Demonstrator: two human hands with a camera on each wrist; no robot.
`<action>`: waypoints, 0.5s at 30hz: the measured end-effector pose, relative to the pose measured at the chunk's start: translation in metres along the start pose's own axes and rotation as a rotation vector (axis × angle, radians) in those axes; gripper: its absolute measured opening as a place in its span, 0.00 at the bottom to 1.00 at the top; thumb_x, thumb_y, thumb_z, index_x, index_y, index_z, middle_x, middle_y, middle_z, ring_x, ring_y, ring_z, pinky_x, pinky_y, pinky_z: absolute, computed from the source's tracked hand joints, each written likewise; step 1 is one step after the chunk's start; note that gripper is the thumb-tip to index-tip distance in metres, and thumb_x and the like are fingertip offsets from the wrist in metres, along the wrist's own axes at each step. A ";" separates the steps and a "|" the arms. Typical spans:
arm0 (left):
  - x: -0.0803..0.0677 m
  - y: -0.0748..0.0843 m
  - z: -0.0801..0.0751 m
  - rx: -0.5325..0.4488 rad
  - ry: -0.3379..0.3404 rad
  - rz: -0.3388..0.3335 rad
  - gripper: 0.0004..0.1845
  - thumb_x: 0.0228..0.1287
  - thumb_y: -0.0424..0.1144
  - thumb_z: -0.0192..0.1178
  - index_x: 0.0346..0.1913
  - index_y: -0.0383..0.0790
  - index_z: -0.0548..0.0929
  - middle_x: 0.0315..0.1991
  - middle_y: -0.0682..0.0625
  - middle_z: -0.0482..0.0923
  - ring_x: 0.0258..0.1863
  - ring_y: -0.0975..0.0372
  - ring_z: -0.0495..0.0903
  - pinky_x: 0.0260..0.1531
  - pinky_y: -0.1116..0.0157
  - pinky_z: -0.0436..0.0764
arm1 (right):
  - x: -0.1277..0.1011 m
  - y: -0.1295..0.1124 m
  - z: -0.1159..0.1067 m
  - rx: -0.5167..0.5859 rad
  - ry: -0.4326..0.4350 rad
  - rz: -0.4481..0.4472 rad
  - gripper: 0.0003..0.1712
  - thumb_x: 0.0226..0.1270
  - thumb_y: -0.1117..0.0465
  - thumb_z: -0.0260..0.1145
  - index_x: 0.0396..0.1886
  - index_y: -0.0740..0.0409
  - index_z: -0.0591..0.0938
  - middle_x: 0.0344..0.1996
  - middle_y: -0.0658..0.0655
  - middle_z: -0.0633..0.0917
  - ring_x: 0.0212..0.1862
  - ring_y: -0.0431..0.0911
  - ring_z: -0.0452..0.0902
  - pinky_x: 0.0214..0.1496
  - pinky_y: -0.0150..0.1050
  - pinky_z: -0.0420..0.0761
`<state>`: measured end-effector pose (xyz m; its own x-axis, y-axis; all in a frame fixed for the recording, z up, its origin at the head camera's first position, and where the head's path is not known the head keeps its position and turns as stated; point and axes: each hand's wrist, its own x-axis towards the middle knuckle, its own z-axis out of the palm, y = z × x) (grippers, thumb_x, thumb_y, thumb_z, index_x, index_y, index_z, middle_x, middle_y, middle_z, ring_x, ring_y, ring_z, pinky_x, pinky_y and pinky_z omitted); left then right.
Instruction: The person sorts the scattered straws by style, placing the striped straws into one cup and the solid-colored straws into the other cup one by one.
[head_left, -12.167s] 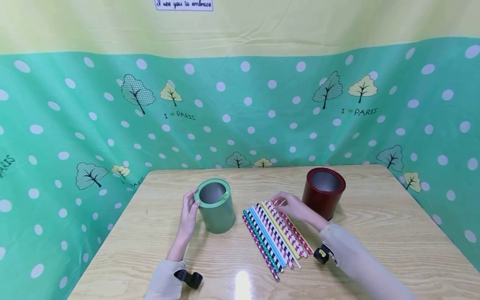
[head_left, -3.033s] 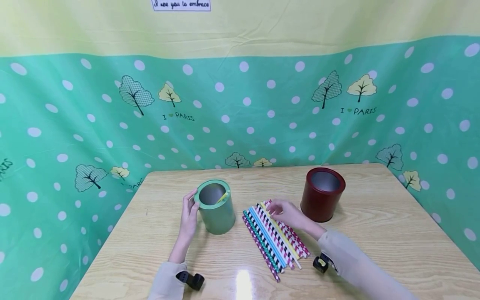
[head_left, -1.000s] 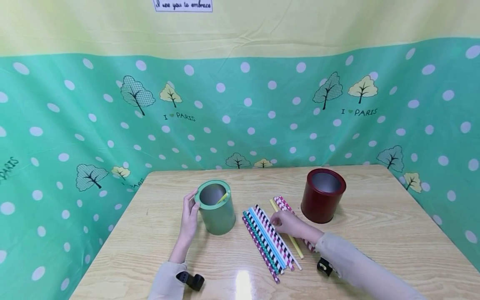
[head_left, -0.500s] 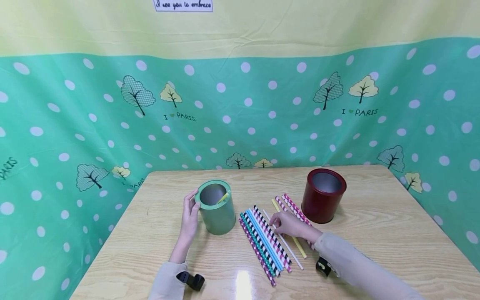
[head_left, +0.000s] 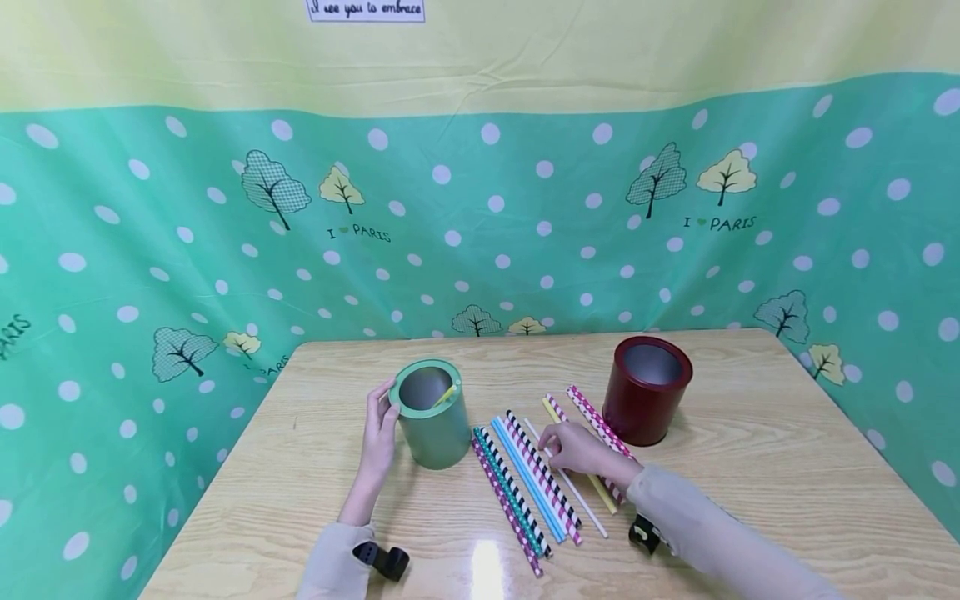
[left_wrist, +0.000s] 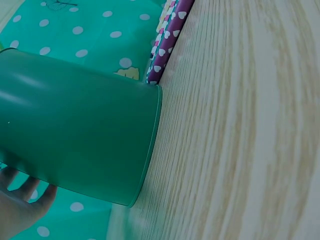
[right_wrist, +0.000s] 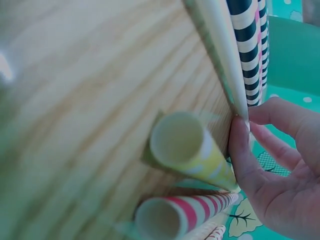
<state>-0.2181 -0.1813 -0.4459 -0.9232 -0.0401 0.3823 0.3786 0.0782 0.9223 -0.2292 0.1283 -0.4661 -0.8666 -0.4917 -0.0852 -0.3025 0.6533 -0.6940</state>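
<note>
My left hand [head_left: 378, 433] holds the green can [head_left: 438, 437] by its left side, with fingertips at the rim. A yellow straw [head_left: 446, 395] leans inside that can. With thumb and index finger, my right hand [head_left: 581, 450] pinches a thin white straw [head_left: 588, 508] lying between the other straws; the right wrist view shows the pinch near the far end of the white straw [right_wrist: 225, 55]. Left of it lie black-striped straws [head_left: 573, 512], blue straws [head_left: 528, 479] and purple straws [head_left: 517, 533]. A yellow straw [head_left: 605, 497] and pink-patterned straws [head_left: 588, 408] lie to its right, partly under my hand.
A dark red can [head_left: 637, 408] stands upright at the right, close to the pink straws. The wooden table [head_left: 765, 442] ends at a green dotted cloth [head_left: 502, 225] hung behind it. A wrist camera [head_left: 386, 561] sits on the left forearm.
Over the last second the straws have spread apart: purple, green and black-striped ones slid left, pink ones right. The white straw now lies separate under my right fingers. My left hand stays on the can.
</note>
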 end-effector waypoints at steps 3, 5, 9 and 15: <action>0.000 0.000 0.000 0.004 -0.001 0.002 0.20 0.68 0.35 0.37 0.62 0.34 0.56 0.65 0.42 0.54 0.63 0.51 0.55 0.53 0.78 0.61 | -0.001 -0.002 -0.001 0.012 0.003 0.001 0.15 0.44 0.74 0.61 0.37 0.63 0.78 0.15 0.50 0.73 0.15 0.38 0.65 0.15 0.28 0.64; 0.000 0.000 0.000 0.005 0.002 0.002 0.20 0.68 0.35 0.37 0.61 0.34 0.56 0.65 0.42 0.54 0.63 0.51 0.55 0.52 0.78 0.61 | -0.001 -0.002 -0.001 0.021 0.004 0.002 0.15 0.45 0.74 0.62 0.37 0.63 0.78 0.16 0.50 0.73 0.16 0.38 0.65 0.16 0.28 0.64; 0.000 0.000 0.000 0.000 0.006 0.007 0.20 0.68 0.34 0.38 0.61 0.34 0.56 0.64 0.42 0.54 0.63 0.51 0.55 0.52 0.78 0.61 | -0.002 -0.002 -0.001 0.041 0.007 0.012 0.14 0.47 0.74 0.62 0.37 0.62 0.78 0.17 0.50 0.74 0.17 0.38 0.65 0.17 0.28 0.64; 0.001 0.000 0.000 -0.003 0.008 0.008 0.20 0.68 0.34 0.38 0.61 0.33 0.56 0.64 0.42 0.55 0.63 0.51 0.55 0.53 0.78 0.61 | -0.002 -0.004 -0.001 0.071 0.033 0.077 0.14 0.48 0.72 0.63 0.38 0.61 0.78 0.19 0.51 0.75 0.20 0.40 0.67 0.20 0.30 0.66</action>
<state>-0.2188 -0.1810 -0.4462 -0.9196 -0.0476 0.3901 0.3860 0.0760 0.9194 -0.2266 0.1276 -0.4621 -0.8993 -0.4214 -0.1174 -0.2064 0.6453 -0.7355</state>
